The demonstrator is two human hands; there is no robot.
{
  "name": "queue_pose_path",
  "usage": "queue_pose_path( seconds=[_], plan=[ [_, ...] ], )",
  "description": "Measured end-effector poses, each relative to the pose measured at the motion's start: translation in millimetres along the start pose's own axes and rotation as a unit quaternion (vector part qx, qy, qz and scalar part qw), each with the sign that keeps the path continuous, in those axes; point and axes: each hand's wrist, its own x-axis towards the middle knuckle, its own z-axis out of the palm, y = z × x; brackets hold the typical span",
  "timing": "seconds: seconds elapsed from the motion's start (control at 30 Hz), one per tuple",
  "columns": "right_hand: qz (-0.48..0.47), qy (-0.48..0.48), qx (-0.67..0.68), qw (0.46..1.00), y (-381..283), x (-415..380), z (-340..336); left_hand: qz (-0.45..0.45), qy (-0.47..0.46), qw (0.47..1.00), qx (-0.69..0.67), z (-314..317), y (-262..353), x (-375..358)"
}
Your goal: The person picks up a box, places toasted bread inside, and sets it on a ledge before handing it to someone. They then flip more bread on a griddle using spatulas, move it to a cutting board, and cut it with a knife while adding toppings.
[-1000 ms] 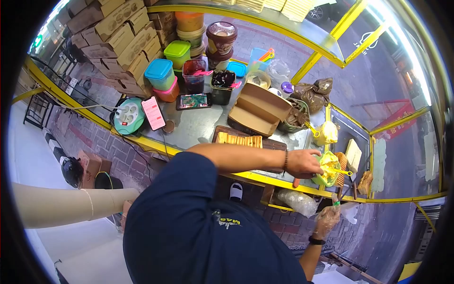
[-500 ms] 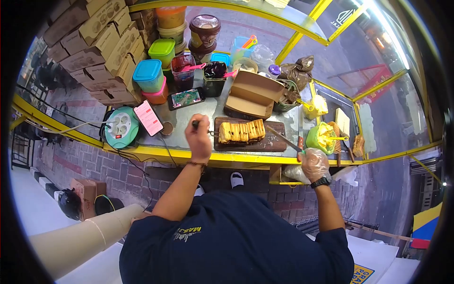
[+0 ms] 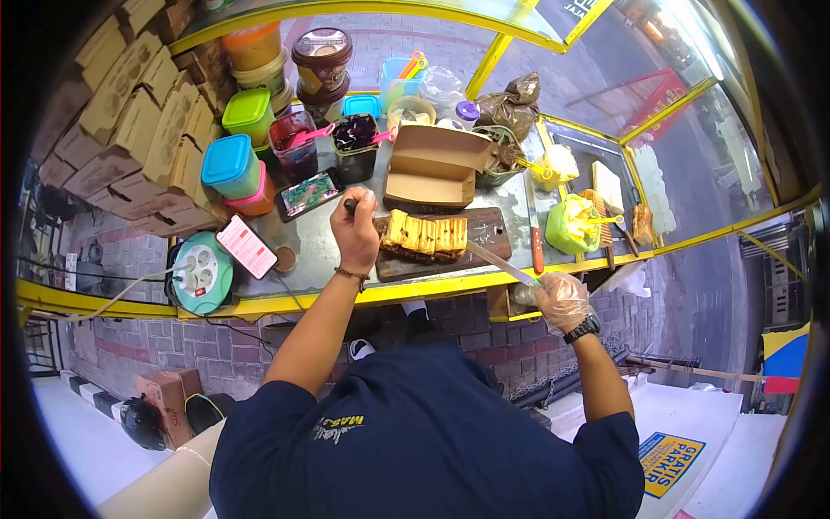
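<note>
A sliced block of toasted bread [image 3: 425, 235] lies on a dark wooden cutting board [image 3: 495, 227] at the counter's front edge. At the bread's left end, my left hand [image 3: 354, 232] is closed around a black-handled tool [image 3: 350, 206]; its working end is hidden behind the hand. My right hand [image 3: 562, 301], in a clear plastic glove, grips a knife [image 3: 506, 264] whose blade slants up and left, its tip at the bread's right end. Just behind the bread stands an opened cardboard box [image 3: 432, 183].
Another knife with a red handle [image 3: 537, 251] lies right of the board, near a green tub [image 3: 571, 227] of yellow spread. Dark-filled tubs [image 3: 354, 160], a phone [image 3: 309, 194], another phone [image 3: 245, 247] and a cable reel [image 3: 203, 272] occupy the left side. Stacked boxes [image 3: 130, 138] rise behind.
The view has shifted, moving the counter leftward in frame. My right hand and the knife have come closer to the bread's right end. My left hand still grips the black handle.
</note>
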Motion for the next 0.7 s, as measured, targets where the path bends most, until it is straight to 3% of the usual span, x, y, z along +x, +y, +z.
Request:
queue_pose_path(
  seconds=[0.23, 0.37, 0.47, 0.7],
  plan=[
    [0.000, -0.119, 0.065, 0.991, 90, 46, 3, -0.008, -0.041, 0.999, 0.000, -2, 12, 9],
    [-0.037, -0.187, 0.081, 0.978, 118, 81, 33, -0.061, 0.002, 0.995, -0.073, 4, 3, 16],
    [-0.119, -0.192, 0.063, 0.972, 109, 112, 62, -0.080, 0.029, 0.992, -0.092, 1, -7, 22],
    [-0.156, -0.222, 0.152, 0.950, 46, 168, 98, -0.090, 0.065, 0.987, -0.113, 2, -8, 22]
  ],
)
